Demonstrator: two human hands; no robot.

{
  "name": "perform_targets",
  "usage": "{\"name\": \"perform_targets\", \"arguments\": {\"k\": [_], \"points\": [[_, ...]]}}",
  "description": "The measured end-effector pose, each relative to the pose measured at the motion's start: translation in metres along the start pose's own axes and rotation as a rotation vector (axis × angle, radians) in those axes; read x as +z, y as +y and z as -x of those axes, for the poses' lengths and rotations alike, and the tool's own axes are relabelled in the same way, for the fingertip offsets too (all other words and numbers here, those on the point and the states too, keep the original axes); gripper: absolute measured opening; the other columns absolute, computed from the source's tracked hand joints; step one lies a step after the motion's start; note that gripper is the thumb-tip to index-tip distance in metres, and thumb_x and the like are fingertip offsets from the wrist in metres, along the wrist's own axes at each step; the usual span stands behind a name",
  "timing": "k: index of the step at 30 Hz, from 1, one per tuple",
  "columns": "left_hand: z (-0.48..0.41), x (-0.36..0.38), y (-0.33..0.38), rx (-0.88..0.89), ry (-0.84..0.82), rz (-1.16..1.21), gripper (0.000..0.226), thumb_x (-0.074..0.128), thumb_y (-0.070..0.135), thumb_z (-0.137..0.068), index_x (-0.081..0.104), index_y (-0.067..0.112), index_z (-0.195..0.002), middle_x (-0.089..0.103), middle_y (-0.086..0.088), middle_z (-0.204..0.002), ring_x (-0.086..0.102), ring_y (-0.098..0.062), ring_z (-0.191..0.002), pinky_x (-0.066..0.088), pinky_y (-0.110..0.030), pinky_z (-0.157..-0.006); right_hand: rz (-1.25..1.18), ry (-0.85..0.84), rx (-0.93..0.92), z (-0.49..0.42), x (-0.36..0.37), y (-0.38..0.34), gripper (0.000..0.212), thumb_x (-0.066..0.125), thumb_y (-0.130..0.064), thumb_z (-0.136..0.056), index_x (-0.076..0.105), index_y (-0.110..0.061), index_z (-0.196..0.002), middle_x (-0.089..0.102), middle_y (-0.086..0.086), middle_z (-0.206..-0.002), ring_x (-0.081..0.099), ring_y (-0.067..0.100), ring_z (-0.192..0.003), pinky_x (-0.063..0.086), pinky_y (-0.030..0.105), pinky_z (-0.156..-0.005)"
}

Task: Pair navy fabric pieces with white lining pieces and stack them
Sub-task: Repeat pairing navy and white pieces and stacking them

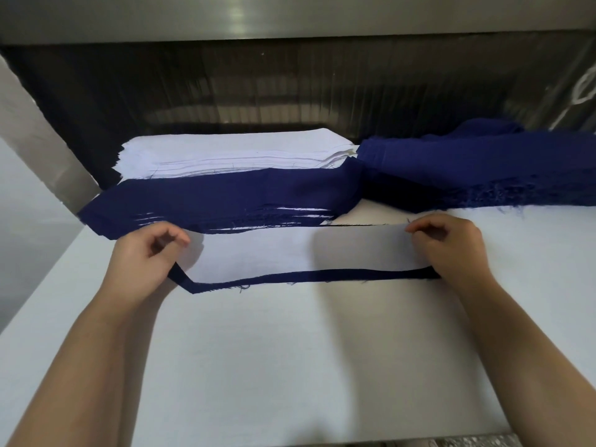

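The left hand [148, 253], at centre left of the frame, was clenched, its fingers curled inward with the thumb against them, pinching the left end of a white rectangular lining piece [290, 253]. The right hand [451, 250], at centre right, was likewise curled, its fingertips nipping the upper right corner of that same piece. Both forearms reached up from the lower corners of the frame, converging slightly, with the backs of the hands towards the camera and the wrists low over the white table top [290, 366].

The lining piece lay stretched flat between the two hands. A long navy fabric piece [306, 275] lay beneath it, showing only as a narrow dark band along its lower edge; the band's left end bent upward at the heel of the left hand, and its right end ran under the right hand.

Just above the hands, at centre left, sat a layered stack of navy pieces with white edges [225, 198] peeping out. Behind that, a thick pile of white lining sheets [232, 145] rested in the upper middle. To the right, a heap of frayed navy fabric [483, 166] touched both piles. A grey metal shelf [290, 14] spanned the top of the frame.
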State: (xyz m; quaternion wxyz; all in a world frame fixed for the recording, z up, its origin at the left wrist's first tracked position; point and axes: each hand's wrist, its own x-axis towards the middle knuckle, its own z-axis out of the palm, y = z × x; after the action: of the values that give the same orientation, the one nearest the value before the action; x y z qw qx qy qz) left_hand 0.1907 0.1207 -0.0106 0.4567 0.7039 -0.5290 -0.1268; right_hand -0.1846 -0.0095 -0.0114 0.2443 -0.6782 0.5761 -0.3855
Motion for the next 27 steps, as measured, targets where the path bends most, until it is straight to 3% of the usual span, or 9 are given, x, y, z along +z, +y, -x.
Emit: {"name": "perform_targets", "arguments": {"k": [2, 6, 10, 13, 18, 27], "points": [[-0.0006, -0.0008, 0.0015, 0.014, 0.011, -0.058, 0.029, 0.058, -0.002, -0.088, 0.064, 0.026, -0.081, 0.064, 0.012, -0.08, 0.054, 0.001, -0.071, 0.039, -0.004, -0.064, -0.003, 0.015, 0.003, -0.0002, -0.0003, -0.0003, 0.019, 0.061, -0.005, -0.083, 0.068, -0.024, -0.083, 0.061, -0.017, -0.084, 0.054, -0.002, -0.076, 0.039, 0.015, -0.073], [-0.002, -0.0051, 0.0015, 0.029, 0.018, -0.135, 0.047, 0.062, -0.007, -0.084, 0.057, 0.032, -0.109, 0.058, 0.0, -0.101, 0.05, -0.013, -0.072, 0.038, -0.008, -0.063, 0.003, 0.028, -0.008, 0.0004, -0.0007, -0.0019, 0.024, 0.06, 0.001, -0.08, 0.067, -0.022, -0.082, 0.063, -0.007, -0.088, 0.055, 0.007, -0.08, 0.037, 0.019, -0.078], [-0.0032, -0.0055, 0.0007, 0.046, -0.001, -0.147, 0.058, 0.061, -0.011, -0.081, 0.055, 0.042, -0.102, 0.056, 0.008, -0.095, 0.051, -0.002, -0.077, 0.037, -0.007, -0.064, 0.019, 0.013, 0.005, -0.0001, -0.0004, 0.0001, 0.02, 0.061, -0.001, -0.082, 0.068, -0.02, -0.084, 0.061, -0.01, -0.085, 0.054, 0.002, -0.076, 0.037, 0.013, -0.072], [-0.0036, -0.0056, 0.0, 0.061, 0.01, -0.183, 0.052, 0.062, -0.013, -0.079, 0.059, 0.032, -0.105, 0.055, 0.007, -0.096, 0.049, 0.009, -0.076, 0.036, -0.003, -0.065, 0.018, 0.005, 0.023, -0.0003, 0.0002, 0.0014, 0.022, 0.061, -0.004, -0.083, 0.067, -0.025, -0.08, 0.059, -0.017, -0.082, 0.052, -0.004, -0.075, 0.035, 0.007, -0.066], [-0.0037, -0.0067, -0.0002, 0.075, 0.022, -0.212, 0.046, 0.061, -0.014, -0.078, 0.064, 0.025, -0.103, 0.056, 0.002, -0.107, 0.047, 0.017, -0.082, 0.036, 0.0, -0.067, 0.015, -0.006, 0.031, -0.0001, 0.0002, 0.0008, 0.023, 0.059, -0.007, -0.085, 0.065, -0.028, -0.078, 0.057, -0.023, -0.081, 0.052, -0.001, -0.075, 0.035, 0.009, -0.063], [-0.004, -0.0064, -0.0015, 0.048, -0.013, -0.223, 0.045, 0.065, -0.012, -0.078, 0.064, 0.026, -0.101, 0.055, 0.003, -0.106, 0.049, 0.003, -0.078, 0.036, 0.0, -0.067, 0.033, 0.029, 0.016, -0.0008, -0.0009, 0.0006, 0.028, 0.055, 0.003, -0.082, 0.066, -0.022, -0.079, 0.061, -0.008, -0.09, 0.053, 0.001, -0.076, 0.033, 0.004, -0.066]]}}
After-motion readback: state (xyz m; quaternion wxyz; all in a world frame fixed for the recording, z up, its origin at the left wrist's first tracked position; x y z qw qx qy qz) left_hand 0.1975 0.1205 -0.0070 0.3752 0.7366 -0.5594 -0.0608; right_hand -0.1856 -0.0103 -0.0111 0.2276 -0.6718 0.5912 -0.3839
